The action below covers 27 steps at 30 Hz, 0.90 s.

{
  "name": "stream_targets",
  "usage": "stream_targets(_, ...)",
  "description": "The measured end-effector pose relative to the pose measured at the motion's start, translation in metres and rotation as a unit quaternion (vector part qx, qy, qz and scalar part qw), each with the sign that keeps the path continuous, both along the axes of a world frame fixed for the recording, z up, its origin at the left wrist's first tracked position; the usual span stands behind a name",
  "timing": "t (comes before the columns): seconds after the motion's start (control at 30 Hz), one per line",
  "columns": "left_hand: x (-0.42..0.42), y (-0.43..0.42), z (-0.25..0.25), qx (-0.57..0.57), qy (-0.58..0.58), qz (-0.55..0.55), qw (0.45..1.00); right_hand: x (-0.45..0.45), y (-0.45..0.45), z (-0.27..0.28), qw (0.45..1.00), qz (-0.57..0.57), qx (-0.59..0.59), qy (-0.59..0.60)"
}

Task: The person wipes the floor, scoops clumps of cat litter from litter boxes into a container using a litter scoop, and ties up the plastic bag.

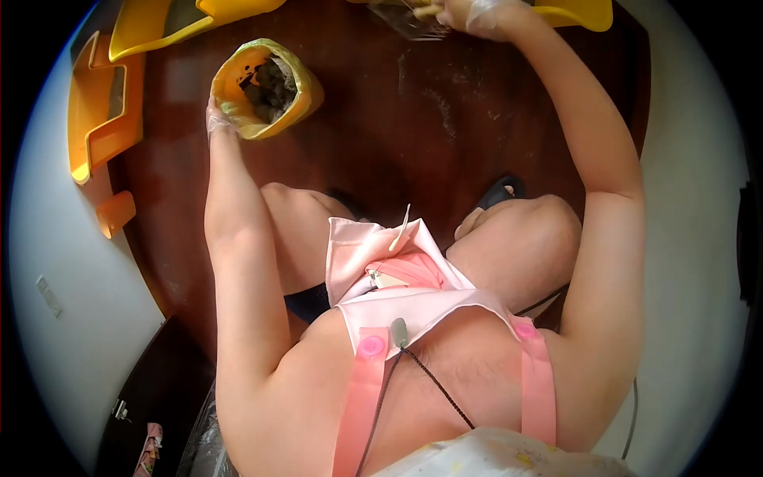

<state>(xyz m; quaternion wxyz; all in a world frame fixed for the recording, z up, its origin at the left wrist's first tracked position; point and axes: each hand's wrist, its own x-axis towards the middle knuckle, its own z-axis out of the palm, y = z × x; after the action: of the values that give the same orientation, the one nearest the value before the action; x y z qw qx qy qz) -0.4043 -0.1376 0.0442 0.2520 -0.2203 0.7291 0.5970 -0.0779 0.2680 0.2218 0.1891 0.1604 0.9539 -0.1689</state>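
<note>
Now, left hand: grips yellow bin, left side
Right hand: closed on yellowish handle
Bin contents: gray clumps

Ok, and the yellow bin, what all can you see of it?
Yellow bin: round, open-topped, smooth, plastic-looking. A thin, pale yellow-green liner wraps the rim. Dark marks on the inner wall; grey-brown clumps inside. Mouth tilted towards the camera, above the dark red-brown floor; base hidden, so contact with the floor unclear. Left hand, in clear film, grips its side.
</note>
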Motion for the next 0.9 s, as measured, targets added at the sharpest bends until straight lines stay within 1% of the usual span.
stream_targets(0.03,0.001,-0.003,0.0,0.001,-0.01,0.003,1.0,0.001,-0.007,-0.015,0.998,0.008,0.038,-0.048)
stream_targets(0.07,-0.001,-0.003,-0.001,-0.009,-0.002,0.004,1.0,0.003,-0.014,-0.037,0.999,0.02,0.04,-0.025)
stream_targets(0.1,-0.002,-0.003,-0.002,-0.019,0.006,0.004,1.0,-0.001,-0.014,-0.096,0.987,0.087,0.134,-0.026)
stream_targets(0.13,-0.031,-0.018,-0.033,-0.012,0.007,-0.002,1.0,-0.002,-0.025,-0.113,0.979,0.113,0.161,-0.043)
stream_targets(0.17,-0.045,-0.029,-0.051,-0.007,0.005,-0.007,1.0,-0.002,-0.038,-0.13,0.971,0.139,0.185,-0.063)
stream_targets(0.2,-0.037,-0.027,-0.042,-0.012,0.0,-0.011,1.0,-0.004,-0.045,-0.162,0.967,0.157,0.192,-0.061)
stream_targets(0.23,-0.023,-0.015,-0.021,-0.013,-0.004,-0.014,1.0,-0.01,-0.046,-0.196,0.962,0.174,0.201,-0.06)
stream_targets(0.27,-0.014,-0.008,-0.011,-0.014,-0.008,-0.018,1.0,-0.011,-0.05,-0.215,0.959,0.17,0.223,-0.03)
stream_targets(0.3,-0.023,-0.014,-0.022,-0.023,-0.01,-0.024,0.999,-0.008,-0.052,-0.234,0.964,0.161,0.212,-0.003)
stream_targets(0.37,-0.049,-0.031,-0.048,-0.042,-0.011,-0.035,0.998,0.001,-0.065,-0.269,0.946,0.202,0.254,0.01)
stream_targets(0.4,-0.04,-0.022,-0.034,-0.027,-0.015,-0.017,0.999,0.01,-0.072,-0.273,0.949,0.202,0.239,0.019)
stream_targets(0.43,-0.014,-0.005,-0.006,-0.012,-0.022,0.001,1.0,0.024,-0.08,-0.278,0.953,0.203,0.223,0.026)
stream_targets(0.47,0.004,0.003,0.008,0.002,-0.031,0.019,0.999,0.043,-0.084,-0.295,0.932,0.244,0.258,0.074)
stream_targets(0.5,0.001,0.0,0.001,-0.018,-0.014,0.005,1.0,0.062,-0.09,-0.286,0.931,0.251,0.255,0.071)
stream_targets(0.57,-0.021,-0.015,-0.021,-0.056,0.023,-0.021,0.998,0.092,-0.101,-0.248,0.93,0.307,0.2,-0.029)
stream_targets(0.6,-0.021,-0.015,-0.021,-0.05,0.014,-0.011,0.999,0.112,-0.103,-0.251,0.94,0.282,0.194,-0.018)
stream_targets(0.63,-0.012,-0.007,-0.009,-0.045,0.006,-0.001,0.999,0.125,-0.109,-0.238,0.949,0.255,0.187,-0.006)
stream_targets(0.67,0.0,0.003,0.006,-0.027,-0.009,0.021,0.999,0.137,-0.107,-0.225,0.963,0.215,0.16,-0.023)
stream_targets(0.7,0.014,0.012,0.022,-0.012,-0.025,0.044,0.999,0.14,-0.102,-0.21,0.961,0.216,0.166,-0.035)
stream_targets(0.77,0.014,0.009,0.016,-0.009,-0.02,0.028,0.999,0.144,-0.089,-0.186,0.957,0.219,0.18,-0.057)
stream_targets(0.8,0.008,0.002,0.009,0.011,-0.029,0.017,0.999,0.136,-0.083,-0.168,0.957,0.195,0.195,-0.091)
stream_targets(0.83,0.001,0.001,0.003,0.035,-0.036,0.007,0.999,0.137,-0.069,-0.158,0.967,0.176,0.184,-0.015)
stream_targets(0.87,-0.005,0.002,0.001,0.014,-0.014,-0.012,1.0,0.13,-0.055,-0.15,0.98,0.12,0.157,-0.013)
stream_targets(0.9,-0.022,-0.007,-0.017,0.015,-0.013,-0.014,1.0,0.122,-0.043,-0.137,0.99,0.065,0.126,-0.011)
